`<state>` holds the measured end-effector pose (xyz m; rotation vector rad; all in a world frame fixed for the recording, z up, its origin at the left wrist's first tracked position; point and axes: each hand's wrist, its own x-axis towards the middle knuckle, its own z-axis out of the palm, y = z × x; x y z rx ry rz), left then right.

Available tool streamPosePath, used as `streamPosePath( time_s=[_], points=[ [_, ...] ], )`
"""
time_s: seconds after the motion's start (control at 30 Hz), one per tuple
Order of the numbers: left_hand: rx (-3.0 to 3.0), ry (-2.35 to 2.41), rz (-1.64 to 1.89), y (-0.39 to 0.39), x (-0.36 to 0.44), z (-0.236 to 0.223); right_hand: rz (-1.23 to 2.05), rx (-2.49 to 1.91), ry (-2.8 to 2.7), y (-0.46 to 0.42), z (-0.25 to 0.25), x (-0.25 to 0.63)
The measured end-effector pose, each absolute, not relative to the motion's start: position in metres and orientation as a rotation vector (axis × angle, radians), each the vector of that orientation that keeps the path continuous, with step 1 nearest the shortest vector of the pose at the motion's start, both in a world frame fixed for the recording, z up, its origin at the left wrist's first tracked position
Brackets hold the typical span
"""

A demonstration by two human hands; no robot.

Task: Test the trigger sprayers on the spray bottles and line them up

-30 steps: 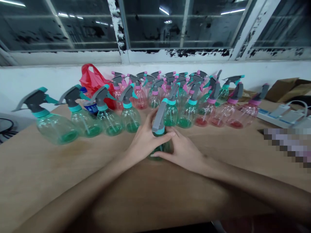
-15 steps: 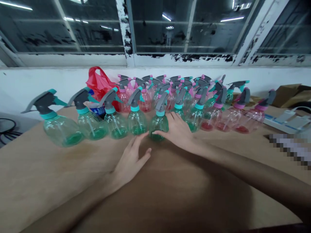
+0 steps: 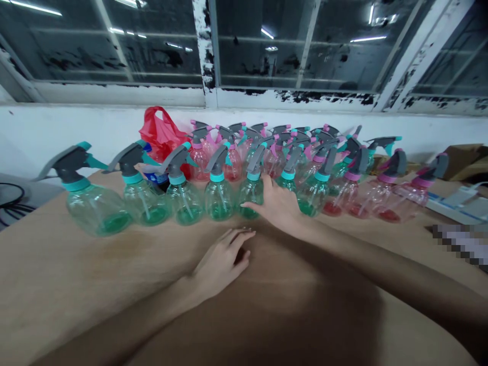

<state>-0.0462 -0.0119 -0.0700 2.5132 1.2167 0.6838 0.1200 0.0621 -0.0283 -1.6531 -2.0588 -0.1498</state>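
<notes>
My right hand (image 3: pixel 281 206) curves around the right side of a green spray bottle (image 3: pixel 251 195) in the middle of the front row. The thumb lies across the bottle's front; the other fingers reach to its far side and are partly hidden. This bottle stands upright, with a teal collar and a grey trigger head. Just in front of the row, my left hand (image 3: pixel 224 256) is empty, low over the table, with fingers loosely bent and thumb apart. Left of the held bottle is another green spray bottle (image 3: pixel 219 195); on its right, a further green spray bottle (image 3: pixel 287 180) is partly covered by my hand.
Pink spray bottles (image 3: pixel 400 198) continue the front row on the right. More bottles (image 3: pixel 232 165) crowd behind it. A red plastic bag (image 3: pixel 163 132) stands at the back left, cardboard (image 3: pixel 463 157) at the back right, and a white power strip (image 3: pixel 457 206) at right. Black cables (image 3: pixel 15 203) hang beyond the left table edge.
My left hand has drawn back from the bottles toward me. The green bottle at my right hand has shifted slightly back, more in line with its neighbours. The view has tilted slightly.
</notes>
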Motion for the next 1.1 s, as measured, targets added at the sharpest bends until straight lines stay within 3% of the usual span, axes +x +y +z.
streamPosePath(
  time_s=[0.4, 0.6, 0.87, 1.1],
  points=[
    [2.575, 1.229, 0.636, -0.011, -0.048, -0.075, -0.269, -1.584, -1.995, 0.022, -0.021, 0.172],
    [2.547, 1.291, 0.638, -0.013, -0.046, -0.073, -0.161, -1.598, -1.815, 0.033, -0.020, 0.209],
    [2.488, 1.387, 0.662, -0.017, -0.047, -0.068, 0.092, -1.646, -1.775, 0.065, -0.029, 0.190],
    [2.338, 1.430, 0.598, -0.029, -0.037, -0.055, 0.044, -1.805, -1.820, 0.069, -0.028, 0.185]
  ],
)
